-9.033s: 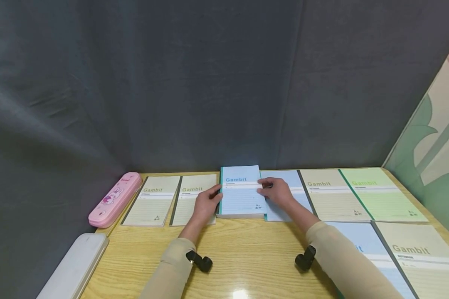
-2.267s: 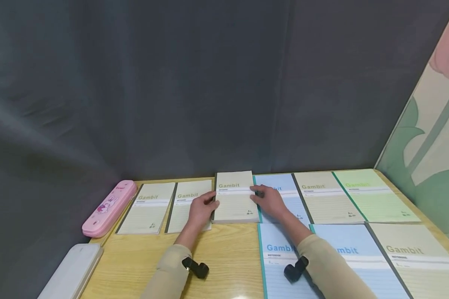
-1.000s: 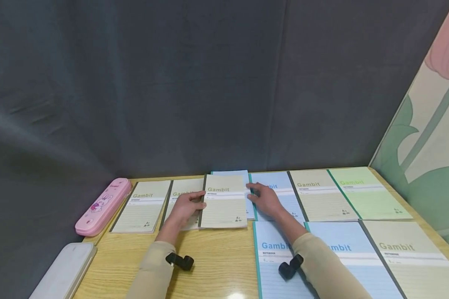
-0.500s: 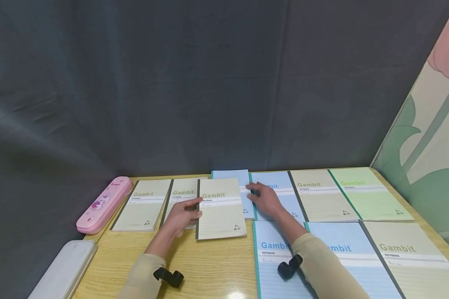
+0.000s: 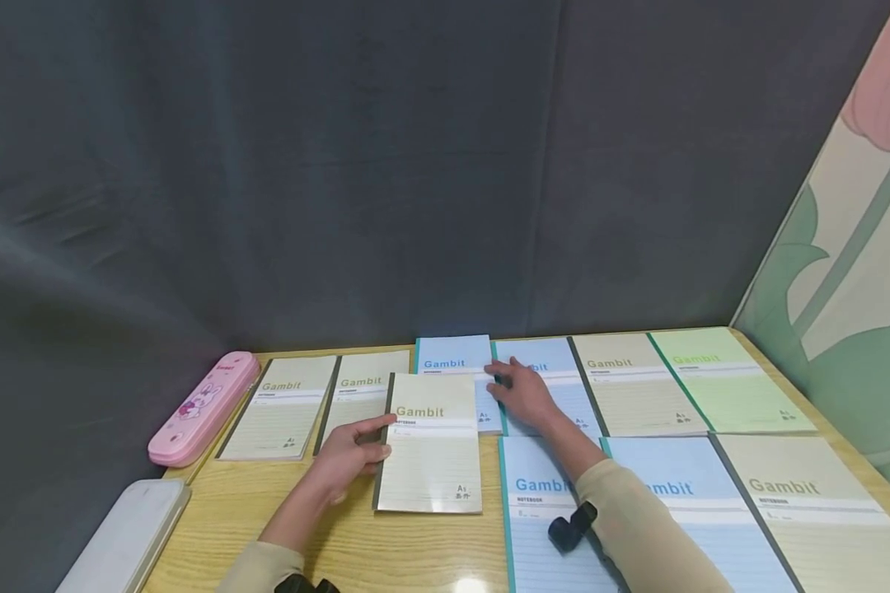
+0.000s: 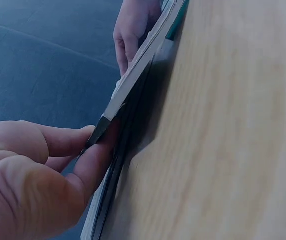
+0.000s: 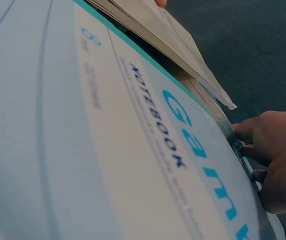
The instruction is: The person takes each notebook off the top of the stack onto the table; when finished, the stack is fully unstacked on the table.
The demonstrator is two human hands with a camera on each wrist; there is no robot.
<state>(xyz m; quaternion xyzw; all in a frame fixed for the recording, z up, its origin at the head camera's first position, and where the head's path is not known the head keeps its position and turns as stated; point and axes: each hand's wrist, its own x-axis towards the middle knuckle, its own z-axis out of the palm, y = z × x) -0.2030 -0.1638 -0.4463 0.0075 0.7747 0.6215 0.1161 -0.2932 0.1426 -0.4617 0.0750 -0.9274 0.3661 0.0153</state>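
Observation:
My left hand (image 5: 347, 453) pinches a cream notebook (image 5: 436, 465) by its dark spine, thumb and fingers on either side. In the left wrist view the held notebook (image 6: 138, 65) slants upward, away from the wooden surface. Behind it lies a small blue notebook (image 5: 445, 347), its lower left part hidden by the cream one. My right hand (image 5: 525, 395) is at that blue notebook's right edge, fingers loosely bent over the seam with another blue notebook (image 5: 564, 379). The right wrist view shows its fingertips (image 7: 242, 131) right at the notebooks' edge.
Two cream notebooks (image 5: 285, 412) lie left, beside a pink pencil case (image 5: 206, 408) and a white case (image 5: 129, 535). Cream and green notebooks (image 5: 727, 387) lie back right. Larger blue and cream notebooks (image 5: 823, 511) fill the front right of the wooden table (image 5: 415, 548).
The cream notebook has come off the blue one, drawn toward me and slightly left by my left hand. The right hand let go of it and has stayed near the blue notebook's edge.

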